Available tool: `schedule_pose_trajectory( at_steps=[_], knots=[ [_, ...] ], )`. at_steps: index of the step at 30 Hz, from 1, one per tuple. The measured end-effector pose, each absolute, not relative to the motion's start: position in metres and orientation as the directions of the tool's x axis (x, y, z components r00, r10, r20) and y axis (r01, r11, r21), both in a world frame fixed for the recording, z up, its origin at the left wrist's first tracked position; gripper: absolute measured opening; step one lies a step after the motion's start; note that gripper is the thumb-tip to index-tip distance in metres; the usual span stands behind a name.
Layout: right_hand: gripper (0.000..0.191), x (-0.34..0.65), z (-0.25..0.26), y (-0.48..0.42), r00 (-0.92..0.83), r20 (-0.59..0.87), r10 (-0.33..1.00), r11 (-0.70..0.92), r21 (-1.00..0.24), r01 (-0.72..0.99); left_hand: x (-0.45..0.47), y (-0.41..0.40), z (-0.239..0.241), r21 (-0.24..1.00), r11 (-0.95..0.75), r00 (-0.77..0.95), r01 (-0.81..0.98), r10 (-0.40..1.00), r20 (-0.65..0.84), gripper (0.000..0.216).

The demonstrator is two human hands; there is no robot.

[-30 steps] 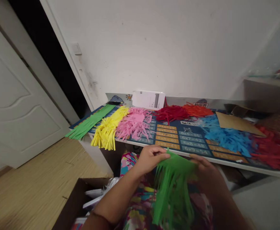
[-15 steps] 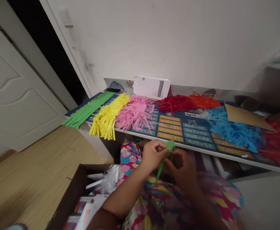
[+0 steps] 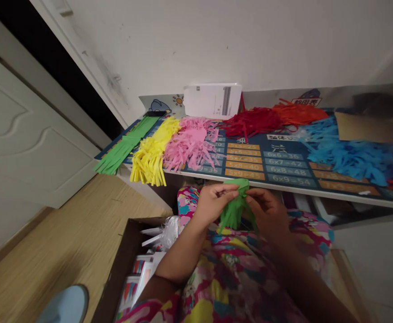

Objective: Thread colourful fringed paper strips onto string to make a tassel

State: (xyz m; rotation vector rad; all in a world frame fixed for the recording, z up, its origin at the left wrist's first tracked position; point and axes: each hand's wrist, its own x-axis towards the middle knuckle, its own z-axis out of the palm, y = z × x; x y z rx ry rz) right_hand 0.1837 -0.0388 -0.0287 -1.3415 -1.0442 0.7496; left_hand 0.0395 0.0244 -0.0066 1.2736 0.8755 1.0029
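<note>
Between my hands, over my lap and just in front of the table edge, hangs a green paper tassel (image 3: 232,214) with its cut strips pointing down. My left hand (image 3: 213,204) pinches its upper part from the left. From the right, my right hand (image 3: 267,208) grips its edge near the top with thumb and forefinger. On the table, a stack of green fringed paper (image 3: 127,148) lies at the far left. Beside it are yellow fringed paper (image 3: 154,152) and pink fringed paper (image 3: 192,143).
Red tassels (image 3: 253,121), orange tassels (image 3: 299,112) and blue tassels (image 3: 351,152) lie along the table (image 3: 284,166). A white package (image 3: 211,101) leans on the wall. An open box (image 3: 115,264) of packets stands on the floor at left, near a blue round object (image 3: 64,305).
The green tassel has turned so its fringe now shows broadly, where a narrow strip hung before. Both hands keep hold of it. The view has shifted slightly.
</note>
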Motion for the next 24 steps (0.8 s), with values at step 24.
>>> schedule_pose_trajectory(
  at_steps=[24],
  knots=[
    [0.029,0.226,0.007,-0.013,0.112,0.559,0.822,0.228,-0.502,0.834,0.020,0.015,0.001,0.816,-0.453,0.114,0.360,0.889,0.443,0.014]
  ],
)
